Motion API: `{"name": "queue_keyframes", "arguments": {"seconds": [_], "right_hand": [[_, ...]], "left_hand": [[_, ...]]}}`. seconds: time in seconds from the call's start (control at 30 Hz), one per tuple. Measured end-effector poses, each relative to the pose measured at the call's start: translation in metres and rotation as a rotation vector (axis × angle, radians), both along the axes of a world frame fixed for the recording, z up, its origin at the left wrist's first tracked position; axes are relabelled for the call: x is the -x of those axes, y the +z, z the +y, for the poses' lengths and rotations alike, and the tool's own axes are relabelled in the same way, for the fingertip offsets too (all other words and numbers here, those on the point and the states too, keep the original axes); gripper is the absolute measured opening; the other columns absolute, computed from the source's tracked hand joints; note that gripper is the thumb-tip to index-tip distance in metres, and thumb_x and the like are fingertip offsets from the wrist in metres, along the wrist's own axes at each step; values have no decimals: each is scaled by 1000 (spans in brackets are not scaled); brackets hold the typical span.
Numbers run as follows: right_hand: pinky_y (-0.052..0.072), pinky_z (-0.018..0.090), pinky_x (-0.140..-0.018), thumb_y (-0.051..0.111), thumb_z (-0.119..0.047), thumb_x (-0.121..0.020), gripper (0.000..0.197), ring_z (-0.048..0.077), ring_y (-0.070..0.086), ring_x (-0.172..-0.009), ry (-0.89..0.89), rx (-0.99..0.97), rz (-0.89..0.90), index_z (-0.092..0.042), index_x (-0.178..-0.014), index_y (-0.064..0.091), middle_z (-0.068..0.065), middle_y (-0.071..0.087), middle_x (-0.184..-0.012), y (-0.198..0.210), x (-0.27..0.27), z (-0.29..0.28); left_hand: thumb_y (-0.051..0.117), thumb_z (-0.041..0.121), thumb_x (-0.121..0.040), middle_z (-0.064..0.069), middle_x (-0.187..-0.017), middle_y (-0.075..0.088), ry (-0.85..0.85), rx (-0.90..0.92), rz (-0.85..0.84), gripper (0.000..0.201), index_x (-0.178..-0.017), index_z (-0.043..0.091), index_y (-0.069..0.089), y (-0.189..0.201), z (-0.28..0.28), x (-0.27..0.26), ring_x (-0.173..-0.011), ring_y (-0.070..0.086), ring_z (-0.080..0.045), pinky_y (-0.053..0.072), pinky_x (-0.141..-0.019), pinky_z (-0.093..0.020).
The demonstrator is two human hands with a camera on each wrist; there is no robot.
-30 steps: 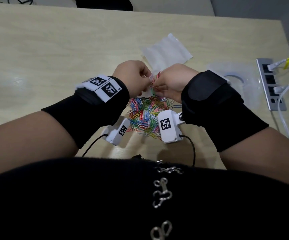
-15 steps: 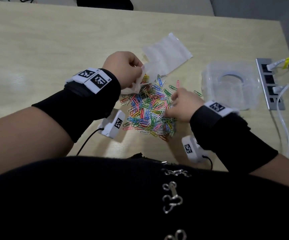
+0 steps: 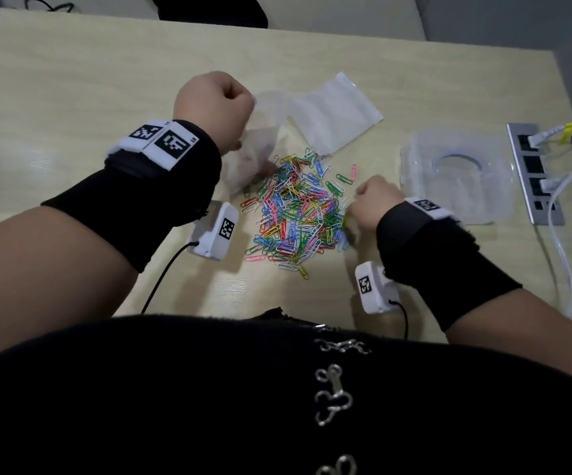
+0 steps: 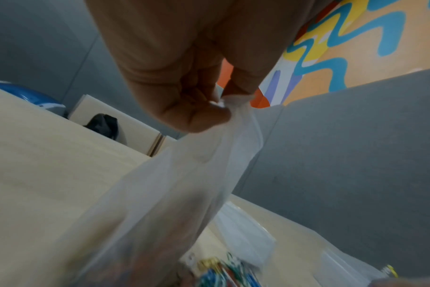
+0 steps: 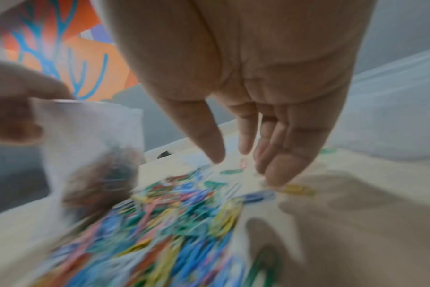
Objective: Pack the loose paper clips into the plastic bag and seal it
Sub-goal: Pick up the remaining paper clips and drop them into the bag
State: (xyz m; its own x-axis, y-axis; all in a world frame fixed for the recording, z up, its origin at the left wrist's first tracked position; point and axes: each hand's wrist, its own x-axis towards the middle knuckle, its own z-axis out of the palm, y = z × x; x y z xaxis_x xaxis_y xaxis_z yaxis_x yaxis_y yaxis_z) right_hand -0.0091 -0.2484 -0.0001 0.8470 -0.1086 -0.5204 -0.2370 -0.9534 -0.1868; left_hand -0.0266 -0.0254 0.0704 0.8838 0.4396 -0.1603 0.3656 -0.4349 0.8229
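Note:
A heap of coloured paper clips lies on the wooden table. My left hand pinches the top edge of a clear plastic bag, which hangs down to the pile's far left edge. In the left wrist view the thumb and fingers clamp the bag. The bag holds a small clump of clips. My right hand hovers at the pile's right edge, and its fingers are relaxed and point down at the clips, holding nothing.
A second flat plastic bag lies just beyond the pile. A clear plastic box sits to the right, with a power strip and white cables near the table's right edge. My dark clothing covers the near edge.
My right hand left the bag's mouth and dropped to the pile's right side. My left hand carried the bag up and to the left.

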Motion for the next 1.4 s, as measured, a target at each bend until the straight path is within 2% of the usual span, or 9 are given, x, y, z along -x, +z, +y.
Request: {"name": "queue_keyframes", "arguments": {"seconds": [0.13, 0.3, 0.43, 0.5, 0.7, 0.9, 1.03, 1.2, 1.4], "right_hand": [[36, 51, -107, 50, -12, -86, 43, 39, 45, -126, -50, 112, -103, -4, -128, 45, 18, 41, -136, -3, -19, -5], [28, 59, -109, 47, -7, -93, 33, 33, 41, -128, 10, 144, -159, -10, -125, 48, 14, 40, -135, -13, -10, 17], [41, 35, -97, 47, 0, -86, 38, 34, 52, -115, 251, -94, -153, -16, -119, 57, 14, 46, -127, -6, -12, 32], [42, 31, -94, 44, 5, -83, 47, 31, 53, -114, 366, -184, -167, -18, -121, 58, 12, 48, -128, -1, -17, 42], [36, 43, -109, 46, 4, -82, 67, 35, 37, -133, 608, -111, -165, -15, -144, 35, 14, 37, -145, -9, -29, 65], [41, 39, -95, 47, 1, -84, 49, 34, 42, -118, 752, -93, -212, -13, -131, 50, 13, 46, -128, -14, -8, 59], [38, 38, -103, 45, 8, -81, 54, 34, 44, -122, 458, -186, -254, -14, -130, 51, 14, 44, -132, -5, -7, 37], [34, 51, -105, 49, -8, -90, 34, 39, 45, -122, -56, 171, -169, -4, -124, 44, 18, 39, -134, -12, -8, 4], [37, 41, -102, 47, -8, -89, 37, 35, 42, -124, 101, 45, -124, -6, -126, 49, 17, 39, -133, -13, 7, 19]], "left_hand": [[51, 25, -82, 2, -66, 57, 92, -39, -35, 21, -90, 12, 66, 4, 13, -6, -55, 60, -24, 60, -69, -49], [49, 29, -80, 7, -67, 57, 118, -98, -71, 18, -86, 21, 64, 1, 25, -6, -83, 67, -32, 57, -81, -44], [51, 30, -82, 11, -65, 55, 93, -98, -90, 13, -85, 25, 62, -5, 28, -2, -83, 67, -31, 56, -82, -44], [51, 30, -81, 10, -63, 55, 62, -79, -87, 15, -86, 24, 64, -7, 25, -1, -84, 67, -32, 55, -83, -44], [54, 26, -83, 10, -61, 54, -12, -67, -65, 7, -81, 26, 62, -14, 14, -3, -72, 61, -26, 55, -79, -44], [55, 23, -84, 10, -63, 56, -62, -62, -50, 8, -84, 24, 63, -16, 10, -3, -67, 57, -22, 54, -77, -38], [57, 23, -86, 10, -62, 54, -133, -54, -22, 10, -88, 20, 66, -20, 4, 3, -58, 53, -9, 50, -73, -33], [58, 23, -87, 8, -65, 56, -194, -54, 3, 12, -90, 17, 67, -25, -5, 7, -66, 56, -22, 55, -78, -40], [58, 23, -86, 6, -67, 57, -222, -43, 44, 8, -86, 21, 65, -30, -9, 12, -72, 60, -26, 52, -76, -36]]}}
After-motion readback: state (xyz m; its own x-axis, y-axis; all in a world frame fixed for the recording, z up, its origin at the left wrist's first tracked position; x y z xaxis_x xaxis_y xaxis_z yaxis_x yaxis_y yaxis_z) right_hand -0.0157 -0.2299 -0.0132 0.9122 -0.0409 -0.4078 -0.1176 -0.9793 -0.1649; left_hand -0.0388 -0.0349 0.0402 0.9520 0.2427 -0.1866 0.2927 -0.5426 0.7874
